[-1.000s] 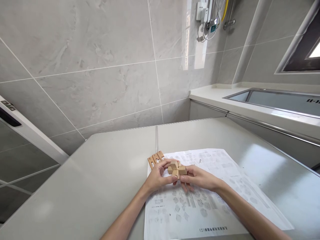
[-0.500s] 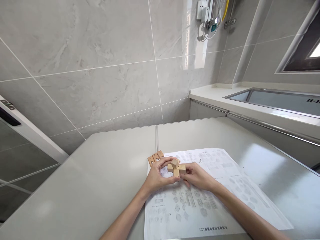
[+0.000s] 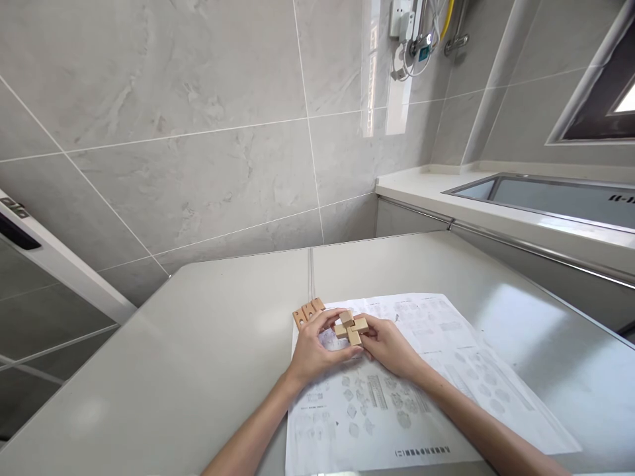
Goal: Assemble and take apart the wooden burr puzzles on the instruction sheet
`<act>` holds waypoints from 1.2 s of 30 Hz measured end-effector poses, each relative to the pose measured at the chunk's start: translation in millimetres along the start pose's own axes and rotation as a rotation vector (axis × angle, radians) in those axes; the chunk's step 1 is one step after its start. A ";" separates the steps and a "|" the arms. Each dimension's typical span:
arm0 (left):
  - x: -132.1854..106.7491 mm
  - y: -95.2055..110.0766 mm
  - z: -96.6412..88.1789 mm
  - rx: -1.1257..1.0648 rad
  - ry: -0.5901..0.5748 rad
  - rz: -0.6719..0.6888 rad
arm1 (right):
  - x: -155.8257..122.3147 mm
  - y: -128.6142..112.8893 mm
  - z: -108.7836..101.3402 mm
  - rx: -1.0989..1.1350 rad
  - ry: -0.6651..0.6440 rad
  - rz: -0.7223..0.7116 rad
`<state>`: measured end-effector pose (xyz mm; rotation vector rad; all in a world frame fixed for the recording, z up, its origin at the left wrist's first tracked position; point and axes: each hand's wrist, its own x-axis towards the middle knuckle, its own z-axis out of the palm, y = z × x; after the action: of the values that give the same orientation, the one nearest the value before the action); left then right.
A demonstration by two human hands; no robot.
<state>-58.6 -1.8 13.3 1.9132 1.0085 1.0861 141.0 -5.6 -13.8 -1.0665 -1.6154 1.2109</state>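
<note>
A small wooden burr puzzle [image 3: 351,328], made of crossed light-brown bars, is held just above a printed instruction sheet [image 3: 397,383]. My left hand [image 3: 313,350] grips its left side with thumb and fingers curled round the bars. My right hand [image 3: 391,344] closes on its right side. A few loose notched wooden pieces [image 3: 307,311] lie side by side on the table just beyond my left hand, at the sheet's far left corner.
The grey table [image 3: 208,344] meets a tiled wall [image 3: 198,145] at the back. A raised counter with a sink [image 3: 546,198] runs along the right. Wall fittings with cables [image 3: 417,33] hang at top. A dark glass panel [image 3: 30,297] is on the left.
Both hands have drawn slightly away from me with the puzzle and turned it a little; the right hand has closed in nearer the puzzle.
</note>
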 end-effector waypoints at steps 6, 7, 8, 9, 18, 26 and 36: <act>-0.4 2.0 3.3 -0.007 0.066 -0.061 | -2.0 0.1 2.0 0.026 0.035 0.018; -0.5 2.1 3.6 -0.015 0.069 -0.068 | -1.9 0.1 1.5 0.036 0.028 0.018; -0.5 2.0 3.6 -0.025 0.067 -0.073 | -1.6 0.1 1.0 0.046 0.014 0.019; -0.6 1.7 3.5 -0.035 0.064 -0.078 | -1.1 0.2 0.3 0.055 0.000 0.021; 0.2 1.9 2.2 -0.052 0.060 -0.148 | -1.5 1.5 -2.9 0.044 -0.081 0.008; 3.2 2.8 0.1 -0.139 0.118 -0.218 | -2.4 -7.9 -5.5 -0.053 0.028 -0.024; 4.9 3.4 -3.4 -0.302 0.078 -0.241 | -1.4 -10.7 -9.5 -0.154 0.053 -0.100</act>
<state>-59.0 1.6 19.2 1.4788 1.0234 1.1081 148.8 -6.2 -1.8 -1.0900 -1.7219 0.9971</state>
